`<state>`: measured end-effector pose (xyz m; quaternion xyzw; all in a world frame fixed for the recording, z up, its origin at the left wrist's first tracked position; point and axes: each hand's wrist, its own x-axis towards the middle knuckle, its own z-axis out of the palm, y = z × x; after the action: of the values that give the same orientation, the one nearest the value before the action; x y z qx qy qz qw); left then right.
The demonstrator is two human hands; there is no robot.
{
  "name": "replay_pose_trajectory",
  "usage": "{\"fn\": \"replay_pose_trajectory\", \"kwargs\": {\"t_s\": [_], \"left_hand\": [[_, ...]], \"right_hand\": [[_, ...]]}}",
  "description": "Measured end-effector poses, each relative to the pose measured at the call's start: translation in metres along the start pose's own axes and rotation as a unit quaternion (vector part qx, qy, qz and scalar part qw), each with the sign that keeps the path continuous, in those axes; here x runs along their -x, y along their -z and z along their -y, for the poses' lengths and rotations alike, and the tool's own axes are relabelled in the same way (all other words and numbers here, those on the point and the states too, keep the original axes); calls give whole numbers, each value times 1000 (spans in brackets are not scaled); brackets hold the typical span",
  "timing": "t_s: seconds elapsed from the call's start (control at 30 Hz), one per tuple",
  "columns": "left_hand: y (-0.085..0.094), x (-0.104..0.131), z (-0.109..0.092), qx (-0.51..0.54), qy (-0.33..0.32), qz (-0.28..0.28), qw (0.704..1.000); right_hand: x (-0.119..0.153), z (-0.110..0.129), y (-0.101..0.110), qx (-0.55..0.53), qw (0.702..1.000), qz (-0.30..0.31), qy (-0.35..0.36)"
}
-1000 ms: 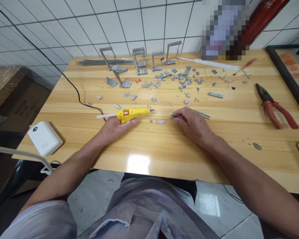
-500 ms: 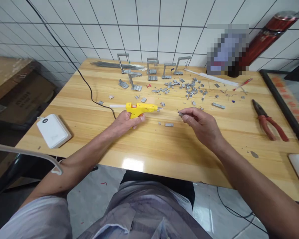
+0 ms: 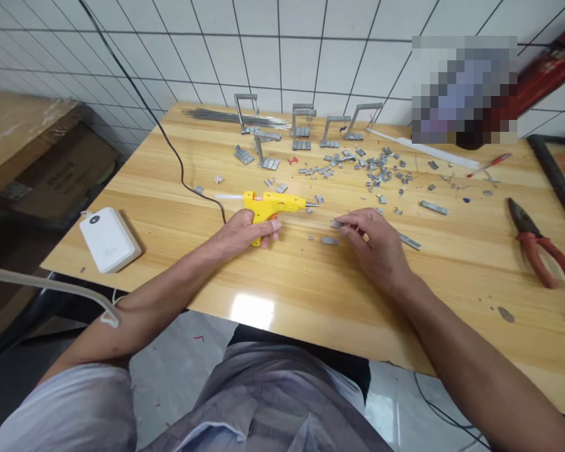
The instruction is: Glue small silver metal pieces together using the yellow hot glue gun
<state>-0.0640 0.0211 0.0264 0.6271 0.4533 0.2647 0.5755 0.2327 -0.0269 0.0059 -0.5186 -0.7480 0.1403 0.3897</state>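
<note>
My left hand (image 3: 252,231) is wrapped round the handle of a yellow glue gun (image 3: 277,203), its metal nozzle pointing right and a clear glue stick (image 3: 229,197) sticking out at the back. Between thumb and fingers, my right hand (image 3: 374,242) pinches a small grey piece (image 3: 337,223) low over the table. Just below that piece lies a short grey block (image 3: 329,240). A grey strip (image 3: 410,242) shows beyond the right hand's knuckles, partly hidden by it. Farther back, several small grey frames (image 3: 304,125) stand upright on segmented bases.
Loose grey scraps (image 3: 381,168) are scattered behind my right hand. Red-handled pliers (image 3: 539,245) lie at the right, a white power bank (image 3: 110,240) at the left. Thin metal rods (image 3: 235,118) rest near the wall. A black cable (image 3: 181,169) runs across the table's left side.
The view has shifted, moving the scene's right side outward. My right hand has come down closer to the table with the small grey piece. A grey strip now shows beside it.
</note>
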Motion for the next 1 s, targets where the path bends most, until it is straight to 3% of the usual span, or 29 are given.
{"fn": "replay_pose_trajectory", "kwargs": {"t_s": [0.2, 1.0], "left_hand": [[-1, 4, -9, -40, 19, 3, 999], [-1, 7, -11, -85, 49, 31, 995]], "right_hand": [[5, -1, -1, 12, 999, -14, 27], [8, 10, -5, 7, 999, -15, 47]]}}
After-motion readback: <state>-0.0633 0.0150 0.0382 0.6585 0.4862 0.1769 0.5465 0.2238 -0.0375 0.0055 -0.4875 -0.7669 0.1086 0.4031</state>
